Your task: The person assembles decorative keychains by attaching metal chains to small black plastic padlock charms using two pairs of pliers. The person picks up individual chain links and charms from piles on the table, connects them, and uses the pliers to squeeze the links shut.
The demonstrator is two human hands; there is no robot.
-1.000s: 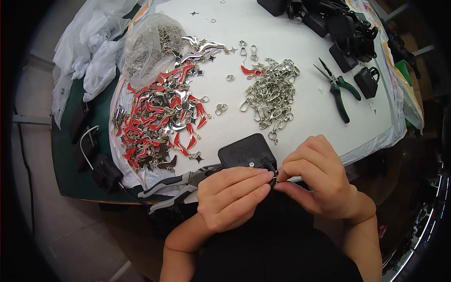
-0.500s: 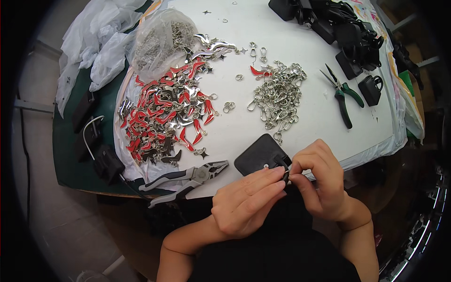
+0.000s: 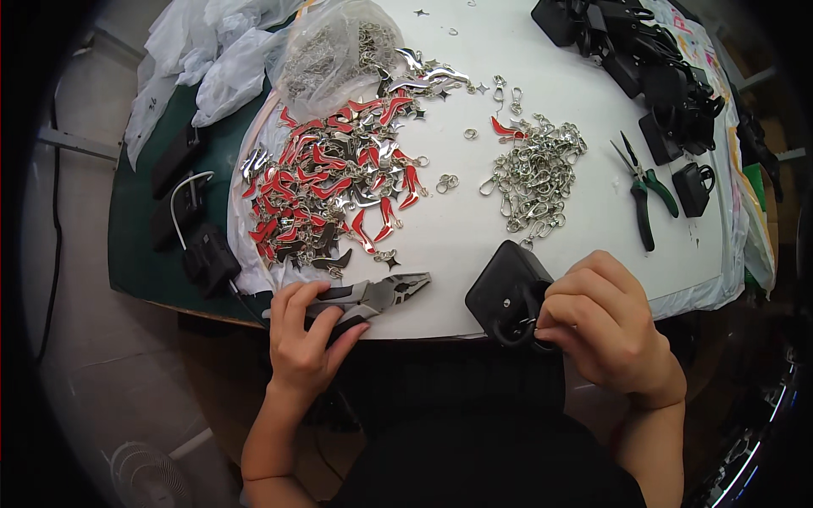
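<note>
At the table's front edge my left hand (image 3: 303, 343) is closed round the grey-and-black handles of a pair of combination pliers (image 3: 388, 293), whose jaws point right and stand slightly apart. My right hand (image 3: 608, 328) is closed in a pinch at the black loop (image 3: 511, 332) of a small black case (image 3: 503, 286). A bit of shiny metal, seemingly a small ring, shows at its fingertips; the fingers hide most of it. The case rests tilted on the table edge, with a silver stud on its face.
Left of centre lies a heap of red, black and silver shoe-shaped charms (image 3: 326, 182), below a clear bag of metal rings (image 3: 339, 63). Silver swivel clasps (image 3: 538, 178) are piled in the middle. Green-handled needle-nose pliers (image 3: 648, 190) and several black cases (image 3: 669, 93) lie right.
My left hand has left the case, moved left and taken hold of the combination pliers. My right hand stays at the loop, with the case now more tilted. The whole view has shifted.
</note>
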